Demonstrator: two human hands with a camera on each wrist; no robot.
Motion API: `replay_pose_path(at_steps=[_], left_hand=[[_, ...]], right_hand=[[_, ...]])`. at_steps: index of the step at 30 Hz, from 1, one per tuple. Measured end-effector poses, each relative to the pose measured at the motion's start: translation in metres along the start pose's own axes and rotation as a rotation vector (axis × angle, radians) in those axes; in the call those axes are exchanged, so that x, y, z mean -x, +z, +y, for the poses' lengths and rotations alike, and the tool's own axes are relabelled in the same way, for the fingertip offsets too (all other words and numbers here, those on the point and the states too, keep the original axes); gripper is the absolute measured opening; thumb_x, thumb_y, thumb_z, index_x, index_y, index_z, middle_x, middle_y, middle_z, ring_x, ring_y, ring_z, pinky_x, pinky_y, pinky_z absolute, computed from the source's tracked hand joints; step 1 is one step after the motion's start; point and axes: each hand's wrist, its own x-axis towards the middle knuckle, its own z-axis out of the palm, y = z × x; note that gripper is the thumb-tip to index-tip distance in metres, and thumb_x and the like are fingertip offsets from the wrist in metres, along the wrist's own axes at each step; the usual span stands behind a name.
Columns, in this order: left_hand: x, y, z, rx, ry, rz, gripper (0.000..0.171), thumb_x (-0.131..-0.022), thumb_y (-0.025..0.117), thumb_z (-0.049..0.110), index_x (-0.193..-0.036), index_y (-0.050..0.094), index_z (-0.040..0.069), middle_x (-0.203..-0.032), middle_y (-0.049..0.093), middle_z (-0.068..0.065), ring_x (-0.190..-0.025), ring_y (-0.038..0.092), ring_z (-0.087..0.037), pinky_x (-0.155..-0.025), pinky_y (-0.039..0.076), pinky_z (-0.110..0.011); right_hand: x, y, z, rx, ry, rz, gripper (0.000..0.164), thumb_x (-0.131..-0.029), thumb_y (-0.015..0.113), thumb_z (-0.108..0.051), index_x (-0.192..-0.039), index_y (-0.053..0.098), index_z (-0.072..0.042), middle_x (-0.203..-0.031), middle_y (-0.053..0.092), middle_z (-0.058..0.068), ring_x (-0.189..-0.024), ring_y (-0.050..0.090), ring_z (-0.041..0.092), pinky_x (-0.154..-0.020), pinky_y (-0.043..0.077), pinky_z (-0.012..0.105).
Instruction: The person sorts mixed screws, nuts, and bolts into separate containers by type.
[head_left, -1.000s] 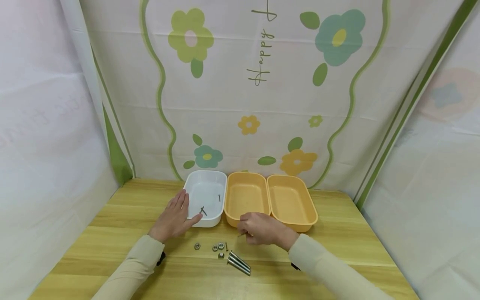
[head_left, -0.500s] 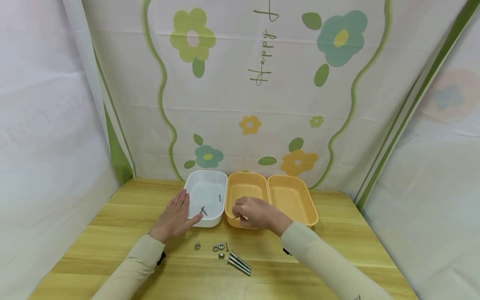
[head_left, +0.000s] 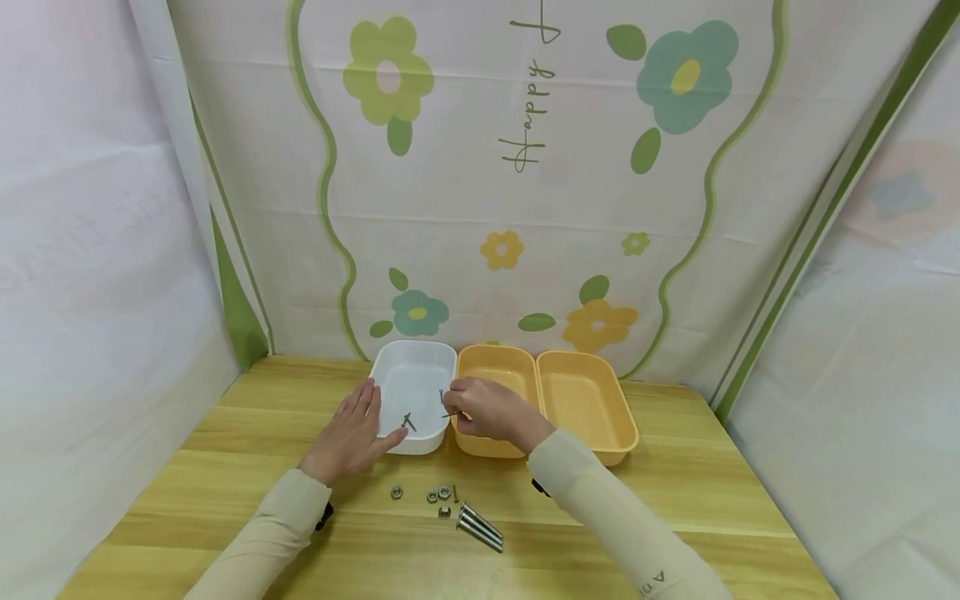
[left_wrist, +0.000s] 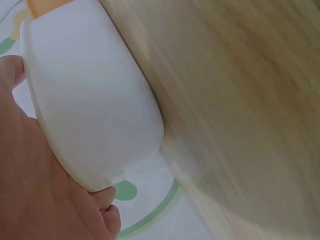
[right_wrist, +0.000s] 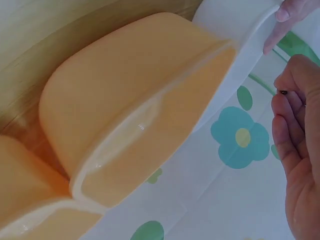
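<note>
My left hand (head_left: pixel 347 437) lies against the left front corner of the white tray (head_left: pixel 416 444), fingers extended along the side and thumb at the front rim. In the left wrist view the tray's outer wall (left_wrist: pixel 95 95) fills the space beside the hand. My right hand (head_left: pixel 491 410) pinches a small thin screw (head_left: pixel 451 414) between thumb and forefinger. It is above the left rim of the middle yellow tray (head_left: pixel 487 447), near the white tray; only the dark end of the screw (right_wrist: pixel 284 92) shows in the right wrist view. A few small screws (head_left: pixel 409 423) lie inside the white tray.
A second yellow tray (head_left: pixel 588 400) adjoins the middle one on the right. In front of the trays, several hex nuts (head_left: pixel 444 492), one small screw (head_left: pixel 455 493) and some long thick bolts (head_left: pixel 478 527) lie on the wooden table. A flowered cloth (head_left: pixel 450 192) hangs behind.
My right hand has lifted the small screw from in front of the middle yellow tray and carried it up and left toward the white tray. The left hand has stayed in place.
</note>
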Motion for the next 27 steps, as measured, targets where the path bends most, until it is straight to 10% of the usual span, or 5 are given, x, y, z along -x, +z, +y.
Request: replay_pose_path(at_steps=[27], left_hand=[[-0.001, -0.002, 0.002, -0.009, 0.014, 0.018, 0.098, -0.101, 0.046, 0.062, -0.149, 0.027, -0.020, -0.159, 0.020, -0.036, -0.149, 0.016, -0.047, -0.118, 0.020, -0.058]], right_hand=[[-0.029, 0.057, 0.004, -0.050, 0.136, 0.095, 0.011, -0.086, 0.079, -0.008, -0.094, 0.073, -0.013, -0.091, 0.062, -0.005, -0.077, 0.054, 0.004, -0.069, 0.046, 0.012]])
